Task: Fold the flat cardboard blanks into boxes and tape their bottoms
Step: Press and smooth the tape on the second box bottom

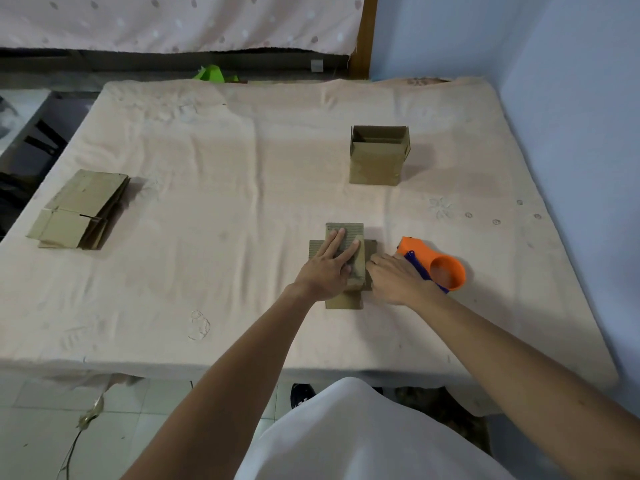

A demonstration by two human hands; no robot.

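A small cardboard box (343, 301) stands bottom-up on the cloth-covered table (225, 202), its flaps spread like a cross. My left hand (325, 268) presses flat on the folded-in flaps, fingers straight. My right hand (394, 279) sits just right of the box, its fingertips against the right-hand flap; I cannot see whether they pinch it. An orange tape dispenser (447, 271) with a blue part lies directly behind that hand. A stack of flat cardboard blanks (81, 209) lies at the table's left edge.
One folded box (379, 157) stands upright and open-topped at the back right. A blue wall (571, 98) runs along the table's right side. Something green (214, 75) pokes up behind the far edge. The tiled floor (41, 427) shows below the near edge.
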